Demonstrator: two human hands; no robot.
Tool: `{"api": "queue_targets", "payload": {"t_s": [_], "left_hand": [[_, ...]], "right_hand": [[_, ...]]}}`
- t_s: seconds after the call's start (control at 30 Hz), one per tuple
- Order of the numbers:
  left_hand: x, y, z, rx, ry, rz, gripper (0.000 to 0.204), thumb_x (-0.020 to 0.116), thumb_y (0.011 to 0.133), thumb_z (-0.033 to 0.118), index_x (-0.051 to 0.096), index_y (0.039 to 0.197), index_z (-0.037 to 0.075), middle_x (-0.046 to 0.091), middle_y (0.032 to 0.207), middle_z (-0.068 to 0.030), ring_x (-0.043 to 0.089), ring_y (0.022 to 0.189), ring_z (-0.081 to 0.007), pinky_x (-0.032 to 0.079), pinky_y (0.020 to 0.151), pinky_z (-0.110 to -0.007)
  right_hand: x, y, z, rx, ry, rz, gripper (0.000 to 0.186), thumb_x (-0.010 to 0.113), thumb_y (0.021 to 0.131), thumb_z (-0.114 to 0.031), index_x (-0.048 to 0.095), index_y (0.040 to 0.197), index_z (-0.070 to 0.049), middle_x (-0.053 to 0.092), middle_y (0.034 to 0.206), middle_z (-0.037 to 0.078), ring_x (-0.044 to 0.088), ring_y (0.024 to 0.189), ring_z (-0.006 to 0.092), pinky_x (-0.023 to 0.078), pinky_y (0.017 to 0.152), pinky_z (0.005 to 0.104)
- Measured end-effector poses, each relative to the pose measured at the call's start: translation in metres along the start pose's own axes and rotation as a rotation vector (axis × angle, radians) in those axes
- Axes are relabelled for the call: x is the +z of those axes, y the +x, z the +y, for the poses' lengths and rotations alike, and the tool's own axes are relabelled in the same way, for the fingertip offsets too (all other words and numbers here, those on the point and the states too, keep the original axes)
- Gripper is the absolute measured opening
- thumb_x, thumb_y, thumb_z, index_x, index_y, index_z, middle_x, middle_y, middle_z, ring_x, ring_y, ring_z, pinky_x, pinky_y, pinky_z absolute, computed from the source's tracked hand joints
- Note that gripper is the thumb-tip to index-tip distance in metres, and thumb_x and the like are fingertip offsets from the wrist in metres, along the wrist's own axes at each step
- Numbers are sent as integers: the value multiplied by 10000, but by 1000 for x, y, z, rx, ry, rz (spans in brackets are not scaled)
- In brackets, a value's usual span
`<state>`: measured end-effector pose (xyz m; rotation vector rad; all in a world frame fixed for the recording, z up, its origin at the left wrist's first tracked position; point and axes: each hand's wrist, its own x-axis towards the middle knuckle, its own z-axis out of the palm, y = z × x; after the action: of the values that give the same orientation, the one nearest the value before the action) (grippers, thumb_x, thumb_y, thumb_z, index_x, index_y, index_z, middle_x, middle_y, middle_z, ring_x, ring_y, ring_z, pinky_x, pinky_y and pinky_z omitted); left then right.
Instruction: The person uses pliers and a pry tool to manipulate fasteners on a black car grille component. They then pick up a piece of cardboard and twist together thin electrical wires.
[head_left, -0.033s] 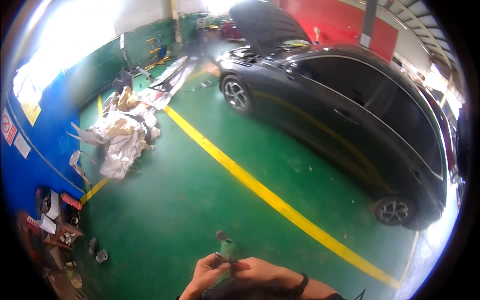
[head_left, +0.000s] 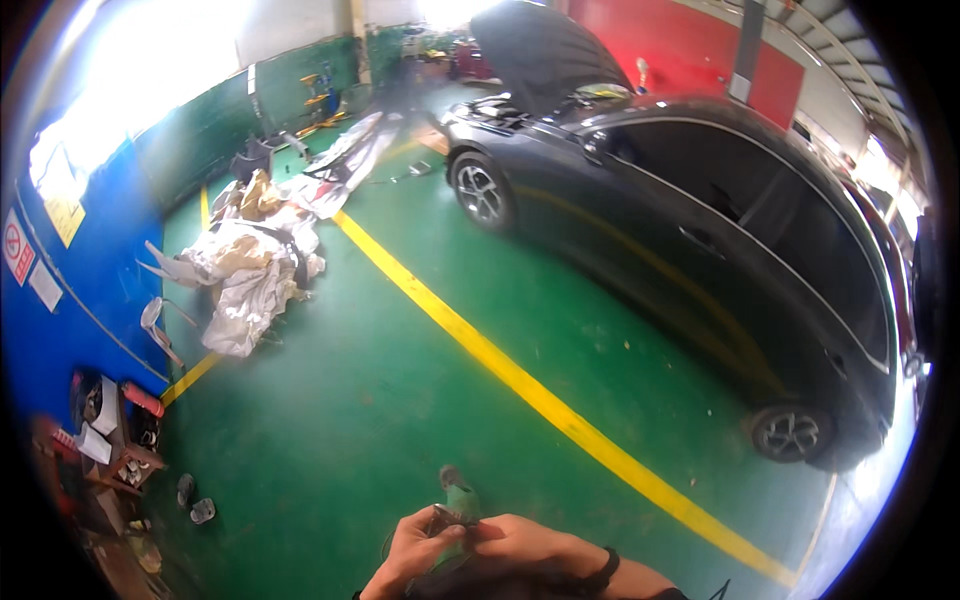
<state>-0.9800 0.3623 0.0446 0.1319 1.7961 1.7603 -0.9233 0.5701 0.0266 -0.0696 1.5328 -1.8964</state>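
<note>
I have both hands low in the head view, close together in front of the body and above the green floor (head_left: 330,430). The left hand (head_left: 415,548) has its grip narrowed, thumb and fingers closed on a small dark thing (head_left: 439,517), which sits between the two hands; it is too small and blurred for me to say what it is. The right hand (head_left: 520,542) comes in from the other side with its fingertips right beside that thing, but I cannot tell whether its own grip is pinching it or merely touching. A black band (head_left: 606,567) circles the right wrist. Just past the fingers I see a green shape with a greyish tip (head_left: 457,492), which I can't make out well. A yellow line (head_left: 500,362) runs diagonally across the floor, and beyond it, well apart from the hands, stands a dark car (head_left: 650,215) with its hood (head_left: 545,55) raised. Over to the left lies a heap of crumpled pale sheeting (head_left: 250,290), and nearer, a cluttered wooden rack (head_left: 130,470) stands by the blue wall (head_left: 95,290).
</note>
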Motion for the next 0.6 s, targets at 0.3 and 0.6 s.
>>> {"api": "queue_targets", "payload": {"t_s": [0.3, 0.6], "left_hand": [[-109, 228, 115, 52, -96, 62, 187, 695, 943, 100, 660, 1088, -13, 681, 947, -10, 601, 851, -68, 486, 749, -226], [-320, 462, 69, -166, 378, 527, 356, 684, 904, 299, 677, 1068, -17, 716, 984, -115, 668, 902, -198, 525, 825, -338]], "right_hand": [[-157, 128, -183, -104, 145, 91, 496, 660, 931, -164, 510, 1360, 35, 620, 1149, 52, 592, 1017, 139, 474, 919, 291], [-371, 278, -284, -295, 611, 562, 397, 632, 794, -56, 536, 1176, -6, 578, 924, 121, 576, 768, 251, 459, 601, 351]]}}
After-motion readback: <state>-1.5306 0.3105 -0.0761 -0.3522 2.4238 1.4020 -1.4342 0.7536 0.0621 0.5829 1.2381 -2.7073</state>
